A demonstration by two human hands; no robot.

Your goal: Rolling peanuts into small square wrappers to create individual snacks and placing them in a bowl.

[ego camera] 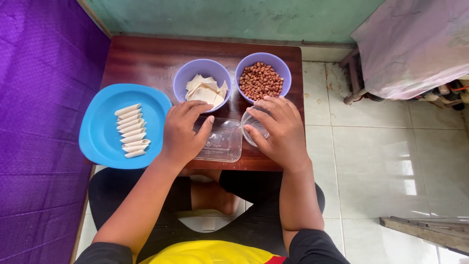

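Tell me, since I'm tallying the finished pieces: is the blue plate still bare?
No, the blue plate holds a column of pale rolled wrappers, to the left of the left hand.
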